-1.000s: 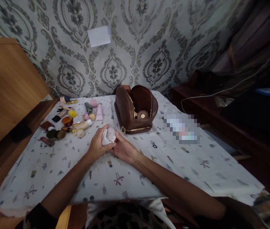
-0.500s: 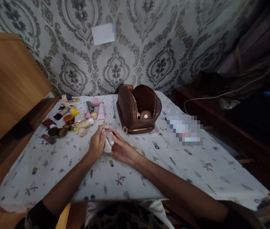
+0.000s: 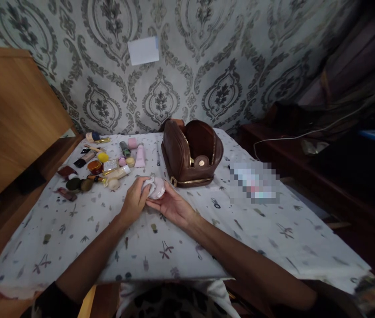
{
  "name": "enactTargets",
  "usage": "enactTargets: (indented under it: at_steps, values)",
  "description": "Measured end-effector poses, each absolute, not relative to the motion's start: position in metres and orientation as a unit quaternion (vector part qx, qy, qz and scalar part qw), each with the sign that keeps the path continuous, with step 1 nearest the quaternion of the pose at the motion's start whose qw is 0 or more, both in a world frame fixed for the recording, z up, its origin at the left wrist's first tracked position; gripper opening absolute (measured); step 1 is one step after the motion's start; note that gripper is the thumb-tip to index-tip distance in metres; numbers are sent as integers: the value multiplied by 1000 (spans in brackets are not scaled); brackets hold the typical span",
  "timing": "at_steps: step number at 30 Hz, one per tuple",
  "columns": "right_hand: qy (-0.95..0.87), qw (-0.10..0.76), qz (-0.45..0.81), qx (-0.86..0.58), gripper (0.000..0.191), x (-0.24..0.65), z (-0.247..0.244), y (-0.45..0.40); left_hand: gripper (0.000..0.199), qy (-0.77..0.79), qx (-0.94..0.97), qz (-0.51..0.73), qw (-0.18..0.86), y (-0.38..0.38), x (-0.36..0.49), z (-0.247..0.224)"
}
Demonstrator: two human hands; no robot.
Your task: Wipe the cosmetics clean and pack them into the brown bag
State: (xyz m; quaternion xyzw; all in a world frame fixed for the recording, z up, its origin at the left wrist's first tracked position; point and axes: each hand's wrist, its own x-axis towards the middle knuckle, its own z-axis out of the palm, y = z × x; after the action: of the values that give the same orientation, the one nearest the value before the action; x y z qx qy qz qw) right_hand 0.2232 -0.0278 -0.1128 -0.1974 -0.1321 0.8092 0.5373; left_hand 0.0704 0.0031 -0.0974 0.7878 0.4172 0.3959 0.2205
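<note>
Two hands (image 3: 133, 198) (image 3: 176, 210) hold a round, pale case (image 3: 158, 189) and crumpled cloth (image 3: 147, 182).

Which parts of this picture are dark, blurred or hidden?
Head view: upper right corner nearly black; head view: pixel blocks hide something right of the brown bag; head view: the held pale round item looks soft, its details unclear.

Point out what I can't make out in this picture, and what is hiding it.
All in the head view:
- Underside of the round pale container: hidden by the right hand.
- Part of the white cloth: covered by the left hand.
- Bottom of the brown zippered bag: hidden by its front wall and shadow.
- Pixelated item: blurred by mosaic.
- Any lettering on the pink squeeze tube: too small.
- Wooden cabinet: cut off by the left edge.
</note>
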Motion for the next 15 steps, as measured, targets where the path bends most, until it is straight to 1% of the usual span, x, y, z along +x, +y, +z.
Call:
enactTargets:
  at_steps: [2,6,10,13,15]
  values:
    - [-144,520,817,-203,33,222,-112,-28,22,443,761,412,233,3,69,-95]
    - [-151,498,830,-200,35,221,-108,-30,27,466,695,476,272,4,70,-92]
    - [-127,533,817,-180,33,224,-106,-29,34,438,663,504,337,7,72,-89]
    - [-92,560,806,-166,33,228,-103,-27,33,413,642,496,414,10,71,-91]
    - [-78,567,804,-159,34,231,-101,-25,36,389,636,487,455,12,69,-93]
